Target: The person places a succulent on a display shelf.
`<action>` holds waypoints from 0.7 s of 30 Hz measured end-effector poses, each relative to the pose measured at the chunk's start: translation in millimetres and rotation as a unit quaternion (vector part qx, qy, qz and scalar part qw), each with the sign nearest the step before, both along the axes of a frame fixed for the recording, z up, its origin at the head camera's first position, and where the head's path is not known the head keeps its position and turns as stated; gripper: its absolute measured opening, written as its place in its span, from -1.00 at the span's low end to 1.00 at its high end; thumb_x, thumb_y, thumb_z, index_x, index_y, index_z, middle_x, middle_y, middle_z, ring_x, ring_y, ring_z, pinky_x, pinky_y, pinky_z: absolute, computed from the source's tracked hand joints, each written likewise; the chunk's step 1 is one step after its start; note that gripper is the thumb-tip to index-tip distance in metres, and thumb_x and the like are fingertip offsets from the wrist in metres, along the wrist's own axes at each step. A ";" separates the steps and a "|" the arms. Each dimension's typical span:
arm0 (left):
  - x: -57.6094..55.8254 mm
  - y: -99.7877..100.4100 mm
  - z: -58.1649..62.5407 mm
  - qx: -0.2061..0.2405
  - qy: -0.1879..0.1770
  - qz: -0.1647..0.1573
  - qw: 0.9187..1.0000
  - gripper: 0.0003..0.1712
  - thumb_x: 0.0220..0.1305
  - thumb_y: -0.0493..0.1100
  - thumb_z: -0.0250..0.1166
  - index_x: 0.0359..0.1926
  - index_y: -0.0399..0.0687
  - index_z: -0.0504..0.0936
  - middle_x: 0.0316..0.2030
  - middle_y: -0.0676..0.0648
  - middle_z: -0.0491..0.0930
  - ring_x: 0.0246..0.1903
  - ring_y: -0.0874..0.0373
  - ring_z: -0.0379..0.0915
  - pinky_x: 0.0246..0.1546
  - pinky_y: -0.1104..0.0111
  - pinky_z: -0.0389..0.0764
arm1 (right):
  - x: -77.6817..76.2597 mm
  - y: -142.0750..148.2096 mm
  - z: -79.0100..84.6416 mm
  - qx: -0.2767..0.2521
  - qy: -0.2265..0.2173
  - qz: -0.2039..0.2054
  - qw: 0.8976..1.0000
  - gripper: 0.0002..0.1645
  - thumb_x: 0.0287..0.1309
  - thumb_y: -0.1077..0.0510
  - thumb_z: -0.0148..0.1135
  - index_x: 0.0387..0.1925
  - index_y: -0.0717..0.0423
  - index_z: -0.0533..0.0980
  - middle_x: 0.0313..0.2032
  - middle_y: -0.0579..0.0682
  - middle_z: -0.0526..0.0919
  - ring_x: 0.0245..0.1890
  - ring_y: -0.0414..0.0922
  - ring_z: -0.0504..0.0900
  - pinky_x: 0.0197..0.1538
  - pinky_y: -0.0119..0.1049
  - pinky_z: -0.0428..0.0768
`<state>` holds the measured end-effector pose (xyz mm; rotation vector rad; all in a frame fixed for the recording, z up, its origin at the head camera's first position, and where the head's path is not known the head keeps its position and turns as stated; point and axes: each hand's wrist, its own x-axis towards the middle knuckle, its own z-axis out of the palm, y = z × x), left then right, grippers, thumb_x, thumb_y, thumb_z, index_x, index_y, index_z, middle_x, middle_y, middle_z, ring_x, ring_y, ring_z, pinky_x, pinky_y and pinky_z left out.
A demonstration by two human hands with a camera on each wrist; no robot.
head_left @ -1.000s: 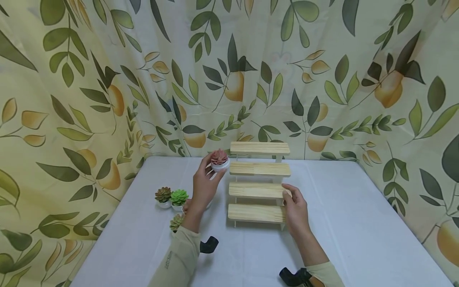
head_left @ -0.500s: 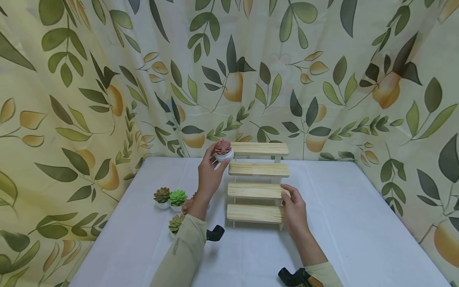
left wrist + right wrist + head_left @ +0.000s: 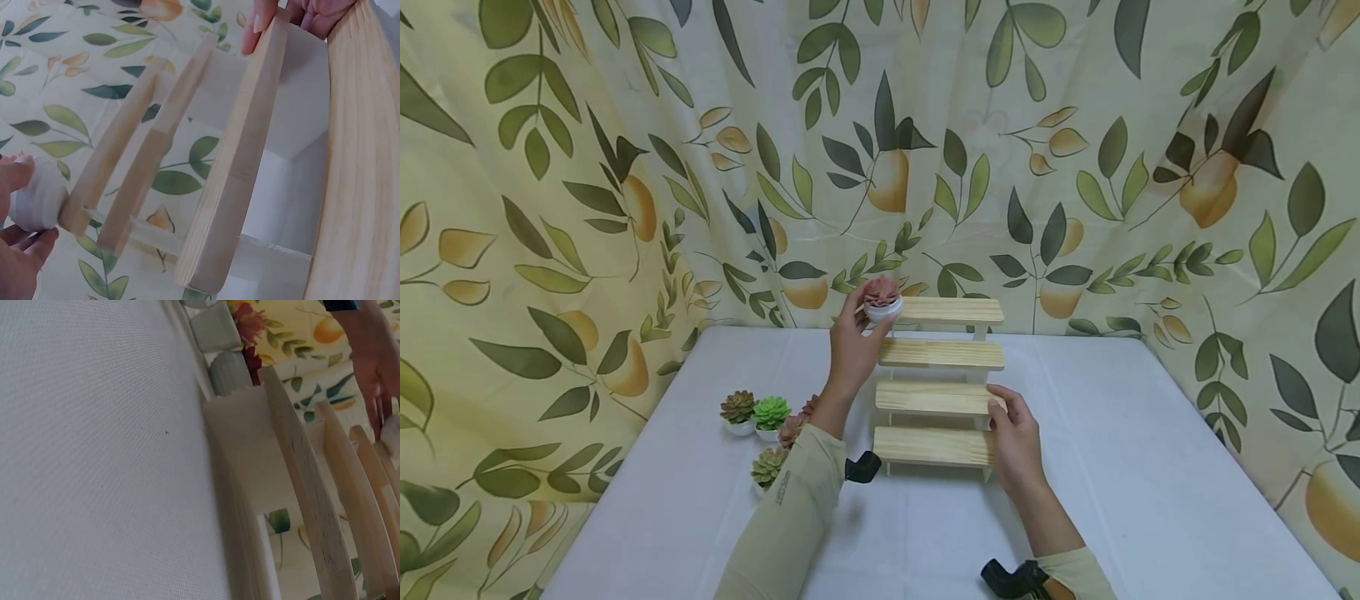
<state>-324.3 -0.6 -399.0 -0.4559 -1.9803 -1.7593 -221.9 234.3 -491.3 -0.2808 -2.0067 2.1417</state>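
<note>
My left hand holds a pink artificial succulent by its white pot, at the left end of the stand's top tier. Whether the pot touches the wood I cannot tell. The four-step wooden display stand has pale tiers on whitish supports. At its right side, my right hand grips the end of the second-lowest tier; in the left wrist view its fingers lie on both sides of that board. The left hand also shows at the upper right of the right wrist view.
Left of the stand, a brown succulent, a bright green one and a pale green one stand in white pots on the white-covered table. Pinkish ones are partly behind my left forearm. A leaf-patterned curtain backs the table.
My left hand has moved right and upward with the pink succulent, from beside the stand to the top tier's left end. The right hand stays on the stand.
</note>
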 end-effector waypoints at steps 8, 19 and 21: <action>-7.1 6.4 3.1 -0.018 -0.005 0.006 1.000 -0.26 0.29 -0.34 0.46 0.45 -0.12 0.41 0.29 -0.24 0.50 0.26 -0.05 0.47 0.23 0.28 0.52 | -0.3 0.3 0.8 -0.002 -0.002 0.001 1.000 -0.55 0.64 0.12 -0.07 0.42 0.14 0.34 0.62 -0.08 -0.03 0.57 -0.11 0.00 0.51 -0.13 0.16; -13.2 13.5 5.6 -0.041 -0.015 -0.003 0.999 -0.27 0.29 -0.33 0.47 0.43 -0.05 0.42 0.33 -0.18 0.47 0.29 0.01 0.45 0.27 0.37 0.45 | -1.0 -0.4 0.0 -0.006 -0.003 -0.005 1.000 -0.55 0.64 0.14 -0.06 0.41 0.16 0.34 0.60 -0.05 0.06 0.54 -0.12 0.10 0.49 -0.15 0.21; -14.5 14.4 5.9 -0.050 -0.018 -0.002 0.999 -0.26 0.29 -0.31 0.47 0.44 0.00 0.42 0.34 -0.16 0.47 0.29 0.02 0.45 0.27 0.36 0.45 | -1.6 -0.5 -0.3 -0.004 -0.002 -0.005 1.000 -0.56 0.64 0.14 -0.06 0.40 0.15 0.35 0.60 -0.05 0.07 0.54 -0.12 0.10 0.49 -0.15 0.21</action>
